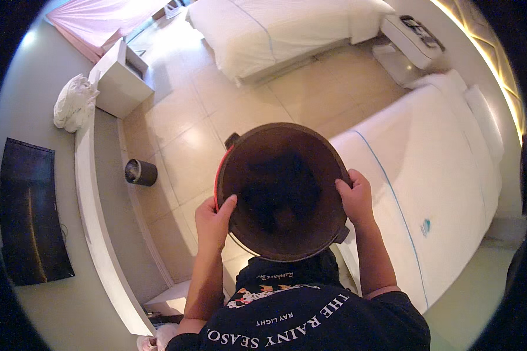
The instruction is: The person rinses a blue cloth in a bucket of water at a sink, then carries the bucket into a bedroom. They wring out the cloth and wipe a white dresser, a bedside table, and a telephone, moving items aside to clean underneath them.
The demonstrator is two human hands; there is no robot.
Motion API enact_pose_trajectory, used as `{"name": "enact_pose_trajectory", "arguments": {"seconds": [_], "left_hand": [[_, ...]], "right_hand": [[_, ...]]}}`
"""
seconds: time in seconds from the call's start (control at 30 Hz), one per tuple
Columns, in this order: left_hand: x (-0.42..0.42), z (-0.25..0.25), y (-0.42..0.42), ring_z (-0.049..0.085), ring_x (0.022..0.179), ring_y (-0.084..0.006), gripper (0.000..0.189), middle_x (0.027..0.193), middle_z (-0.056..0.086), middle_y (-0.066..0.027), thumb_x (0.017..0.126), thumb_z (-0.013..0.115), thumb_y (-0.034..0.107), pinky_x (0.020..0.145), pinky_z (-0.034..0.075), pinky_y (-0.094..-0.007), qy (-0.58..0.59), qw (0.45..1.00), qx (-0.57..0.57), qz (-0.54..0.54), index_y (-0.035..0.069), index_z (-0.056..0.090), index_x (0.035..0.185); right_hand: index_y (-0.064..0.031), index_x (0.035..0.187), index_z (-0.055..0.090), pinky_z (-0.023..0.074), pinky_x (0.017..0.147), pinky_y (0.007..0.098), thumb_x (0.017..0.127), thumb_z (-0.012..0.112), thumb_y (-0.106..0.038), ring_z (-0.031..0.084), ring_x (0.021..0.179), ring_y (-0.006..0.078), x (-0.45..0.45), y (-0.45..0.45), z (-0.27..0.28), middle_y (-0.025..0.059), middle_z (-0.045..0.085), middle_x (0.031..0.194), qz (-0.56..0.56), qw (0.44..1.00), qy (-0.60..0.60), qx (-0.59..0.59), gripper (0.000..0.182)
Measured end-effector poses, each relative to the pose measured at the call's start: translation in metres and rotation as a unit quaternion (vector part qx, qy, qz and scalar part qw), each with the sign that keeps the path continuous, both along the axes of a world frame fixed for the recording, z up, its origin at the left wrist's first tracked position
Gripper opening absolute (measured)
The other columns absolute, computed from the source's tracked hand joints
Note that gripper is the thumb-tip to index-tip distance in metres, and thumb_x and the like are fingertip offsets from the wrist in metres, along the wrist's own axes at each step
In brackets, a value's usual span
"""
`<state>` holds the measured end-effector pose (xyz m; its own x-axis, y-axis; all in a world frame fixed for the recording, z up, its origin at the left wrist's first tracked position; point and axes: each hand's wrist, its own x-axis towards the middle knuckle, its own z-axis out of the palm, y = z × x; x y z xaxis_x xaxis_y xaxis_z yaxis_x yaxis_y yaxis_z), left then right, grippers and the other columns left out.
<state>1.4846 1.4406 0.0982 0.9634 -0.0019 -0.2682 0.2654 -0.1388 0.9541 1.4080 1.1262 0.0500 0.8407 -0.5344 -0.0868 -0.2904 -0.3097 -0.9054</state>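
A large round dark bucket [283, 193] is held in front of my body, its open top facing the camera. My left hand [215, 221] grips the rim at the left side, the thumb over the edge. On the opposite side, my right hand [355, 197] clasps the rim with its thumb on top. Dark lugs stick out at the upper left and lower right of the rim. A thin red-and-pale handle runs along the left side. The inside is dark, and what lies at its bottom cannot be made out.
A bed with a white cover [421, 188] stands close on the right, another bed [290, 35] beyond. At the left are a small dark waste bin [147, 173] on the tiled floor, a long white shelf [88, 188], a white cabinet [123, 83] and a wall-mounted television [33, 210].
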Motion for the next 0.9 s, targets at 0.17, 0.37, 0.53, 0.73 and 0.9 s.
{"name": "enact_pose_trajectory", "arguments": {"seconds": [0.17, 0.37, 0.53, 0.73, 0.9], "left_hand": [[0.064, -0.019, 0.025, 0.052, 0.056, -0.0062, 0.020, 0.072, 0.065, 0.0009, 0.093, 0.072, 0.020, 0.050, 0.040, -0.0243, 0.049, 0.998, 0.028, 0.014, -0.001, 0.072, 0.093], [0.190, -0.022, 0.020, 0.052, 0.055, -0.0076, 0.017, 0.069, 0.062, 0.0005, 0.093, 0.070, 0.017, 0.050, 0.041, -0.0247, 0.049, 0.997, 0.043, -0.032, 0.001, 0.071, 0.086], [0.311, -0.030, -0.010, 0.051, 0.055, -0.0073, 0.017, 0.068, 0.060, 0.0013, 0.092, 0.069, 0.016, 0.050, 0.041, -0.0255, 0.025, 0.992, 0.036, -0.115, 0.001, 0.070, 0.086], [0.402, -0.043, -0.052, 0.049, 0.056, -0.0069, 0.017, 0.069, 0.060, 0.0020, 0.093, 0.068, 0.016, 0.051, 0.040, -0.0250, 0.040, 0.982, 0.029, -0.181, 0.001, 0.070, 0.087], [0.470, -0.060, -0.092, 0.052, 0.062, -0.0073, 0.016, 0.073, 0.062, 0.0024, 0.094, 0.067, 0.015, 0.056, 0.042, -0.0257, 0.042, 0.977, 0.052, -0.203, 0.000, 0.071, 0.090]], "right_hand": [[0.0026, 0.083, 0.062, 0.0464, 0.063, 0.0366, 0.084, 0.066, -0.015, 0.058, 0.065, 0.0198, 0.085, 0.026, 0.005, 0.0134, 0.061, 0.069, 0.041, 0.998, 0.020, 0.041, 0.018], [0.0018, 0.084, 0.062, 0.0468, 0.064, 0.0426, 0.083, 0.067, -0.020, 0.062, 0.069, 0.0316, 0.188, 0.015, -0.010, 0.0203, 0.062, 0.074, 0.032, 0.999, 0.041, 0.005, 0.022], [0.0012, 0.085, 0.063, 0.0471, 0.067, 0.0457, 0.083, 0.066, -0.021, 0.063, 0.073, 0.0372, 0.267, 0.001, -0.018, 0.0224, 0.062, 0.076, -0.021, 0.996, 0.076, -0.044, 0.023], [0.0019, 0.088, 0.064, 0.0480, 0.067, 0.0445, 0.083, 0.065, -0.021, 0.064, 0.075, 0.0376, 0.325, -0.029, -0.012, 0.0230, 0.063, 0.078, -0.081, 0.992, 0.085, -0.040, 0.024], [0.0005, 0.091, 0.066, 0.0488, 0.068, 0.0428, 0.086, 0.065, -0.022, 0.064, 0.074, 0.0323, 0.389, -0.066, -0.045, 0.0196, 0.064, 0.078, -0.097, 0.987, 0.130, -0.008, 0.024]]}}
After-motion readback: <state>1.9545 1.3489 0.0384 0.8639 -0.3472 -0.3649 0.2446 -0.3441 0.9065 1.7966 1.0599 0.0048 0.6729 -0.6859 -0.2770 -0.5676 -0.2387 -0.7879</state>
